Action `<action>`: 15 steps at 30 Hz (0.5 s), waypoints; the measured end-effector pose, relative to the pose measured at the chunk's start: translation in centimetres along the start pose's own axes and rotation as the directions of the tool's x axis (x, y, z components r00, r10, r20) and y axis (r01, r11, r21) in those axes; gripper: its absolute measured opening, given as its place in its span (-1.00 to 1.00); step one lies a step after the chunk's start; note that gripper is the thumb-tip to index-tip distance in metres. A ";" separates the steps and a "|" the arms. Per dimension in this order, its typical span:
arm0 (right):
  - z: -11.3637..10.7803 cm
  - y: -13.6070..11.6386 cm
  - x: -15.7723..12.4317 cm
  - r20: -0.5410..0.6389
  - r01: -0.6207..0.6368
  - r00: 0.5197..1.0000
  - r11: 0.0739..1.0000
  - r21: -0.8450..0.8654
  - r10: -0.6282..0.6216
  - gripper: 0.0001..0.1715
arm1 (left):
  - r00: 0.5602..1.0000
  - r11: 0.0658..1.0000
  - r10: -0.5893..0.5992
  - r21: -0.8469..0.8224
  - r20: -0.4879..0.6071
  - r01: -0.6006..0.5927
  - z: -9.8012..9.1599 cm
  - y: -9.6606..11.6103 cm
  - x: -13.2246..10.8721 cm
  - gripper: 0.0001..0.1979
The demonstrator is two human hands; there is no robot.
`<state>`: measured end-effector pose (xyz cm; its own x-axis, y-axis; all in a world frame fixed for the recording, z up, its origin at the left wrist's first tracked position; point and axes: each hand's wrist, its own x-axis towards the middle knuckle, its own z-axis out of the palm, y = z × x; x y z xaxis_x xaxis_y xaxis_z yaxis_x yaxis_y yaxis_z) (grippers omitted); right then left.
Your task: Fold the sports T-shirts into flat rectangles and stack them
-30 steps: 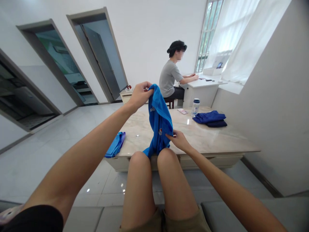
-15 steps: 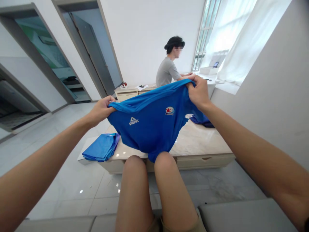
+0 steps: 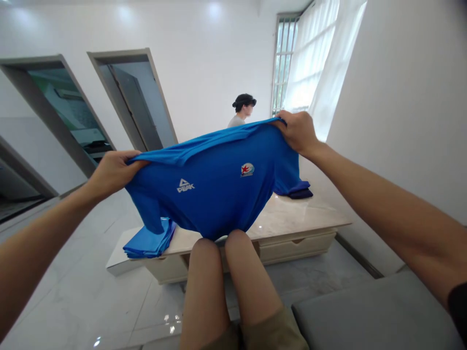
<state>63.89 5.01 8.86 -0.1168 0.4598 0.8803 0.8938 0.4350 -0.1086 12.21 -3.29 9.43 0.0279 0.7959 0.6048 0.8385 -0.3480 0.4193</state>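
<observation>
A blue T-shirt hangs stretched out in front of me, its white PEAK print and a round red-and-white badge facing me. My left hand pinches one shoulder of it. At the other shoulder, a little higher, my right hand grips the cloth. The collar droops slightly along the taut upper edge. Both sleeves dangle, and the lower part of the shirt reaches my knees. Below the left sleeve, a stack of folded blue clothes lies at the table's left end.
A low table with a marble-look top and drawers stands beyond my knees. Dark blue folded cloth lies at its far right. Behind the shirt sits another person, near the window. A grey seat cushion is beside me.
My hands have moved farther apart, the left one going left, and the shirt is pulled wider and flatter with its left sleeve now hanging free. The camera view has tilted upward.
</observation>
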 end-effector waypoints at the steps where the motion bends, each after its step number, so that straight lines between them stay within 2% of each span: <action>1: -0.7 0.0 0.4 -0.001 0.013 1.000 1.000 -0.016 -0.013 -0.44 | 0.998 0.999 0.006 0.048 -0.059 -0.004 -0.6 0.3 0.1 -0.46; 3: -1.5 -0.1 1.2 -0.004 0.019 1.000 0.999 -0.039 -0.020 -0.42 | 0.985 0.989 0.051 0.146 -0.167 -0.026 -1.5 0.8 0.3 -0.47; 5: -1.5 -0.2 1.5 0.011 0.002 1.000 0.999 -0.051 -0.001 -0.40 | 0.977 0.974 0.091 0.221 -0.195 -0.046 -1.7 1.2 0.5 -0.54; 6: -1.3 -0.2 1.6 0.030 -0.016 0.999 0.998 -0.053 0.018 -0.39 | 0.981 0.970 0.086 0.239 -0.172 -0.044 -1.6 1.4 0.6 -0.59; 8: -0.4 -0.3 1.4 0.066 -0.072 0.995 0.997 -0.033 0.074 -0.37 | 0.998 0.974 0.002 0.226 -0.061 0.012 -0.9 1.8 0.8 -0.69; 11: 1.3 -0.1 0.4 0.051 -0.165 0.985 0.984 0.060 0.162 -0.32 | 0.982 0.984 -0.162 0.093 0.096 0.153 0.7 2.6 0.5 -0.74; 13: 2.1 0.0 -0.6 0.005 -0.173 0.985 0.977 0.124 0.174 -0.29 | 0.970 0.975 -0.220 0.012 0.099 0.220 1.5 3.3 -0.1 -0.73; 15: 2.4 0.1 -1.8 -0.026 -0.147 0.988 0.977 0.152 0.153 -0.30 | 0.967 0.968 -0.250 -0.016 0.054 0.251 1.9 3.8 -1.1 -0.73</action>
<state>63.13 6.06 6.21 0.0326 0.5005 0.8651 0.8249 0.4753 -0.3060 16.41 -4.54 9.13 -0.1534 0.8832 0.4433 0.8095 -0.1449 0.5689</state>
